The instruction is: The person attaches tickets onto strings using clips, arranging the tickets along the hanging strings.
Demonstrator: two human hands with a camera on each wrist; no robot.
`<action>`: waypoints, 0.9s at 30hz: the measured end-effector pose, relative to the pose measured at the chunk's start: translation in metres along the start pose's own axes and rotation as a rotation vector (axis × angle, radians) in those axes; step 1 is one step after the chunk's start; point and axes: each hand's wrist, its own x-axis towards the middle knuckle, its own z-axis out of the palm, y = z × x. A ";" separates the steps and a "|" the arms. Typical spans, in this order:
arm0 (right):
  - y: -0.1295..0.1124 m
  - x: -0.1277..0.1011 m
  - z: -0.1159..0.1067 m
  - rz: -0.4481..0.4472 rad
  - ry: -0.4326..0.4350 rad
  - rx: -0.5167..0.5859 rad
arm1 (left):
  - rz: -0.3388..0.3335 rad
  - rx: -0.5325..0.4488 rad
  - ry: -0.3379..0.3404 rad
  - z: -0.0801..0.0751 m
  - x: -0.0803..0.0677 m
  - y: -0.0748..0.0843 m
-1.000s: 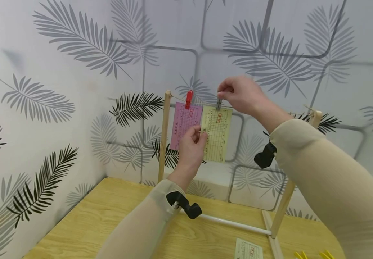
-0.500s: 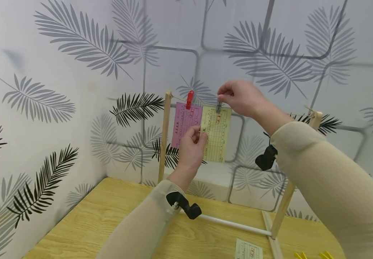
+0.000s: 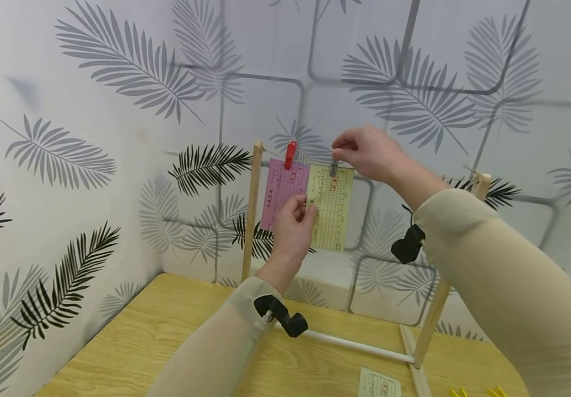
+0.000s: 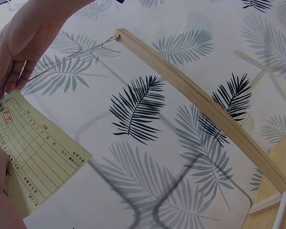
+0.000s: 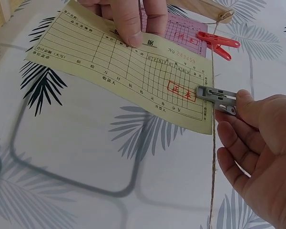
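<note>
Currently right hand (image 3: 372, 151) pinches grey plastic clothespin (image 5: 218, 97) onto yellow paper slip (image 3: 332, 207); left hand (image 3: 292, 231) steadies slip's edge; releasing the pin seems next.

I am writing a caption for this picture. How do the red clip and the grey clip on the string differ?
The red clip holds the pink slip; the grey clip holds the yellow slip. No hand touches the red clip, while the right hand pinches the grey clip. The red clip hangs nearer the left post. Both sit on the string.
</note>
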 end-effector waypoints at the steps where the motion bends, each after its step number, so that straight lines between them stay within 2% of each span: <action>1: 0.000 0.000 0.000 -0.001 0.001 -0.003 | 0.000 0.002 0.000 0.000 0.000 0.000; 17: 0.001 -0.002 0.003 0.009 0.009 -0.010 | 0.052 0.017 -0.023 0.001 -0.004 0.000; 27: 0.002 0.000 0.003 0.011 -0.003 -0.009 | 0.047 -0.011 -0.027 0.001 -0.003 -0.001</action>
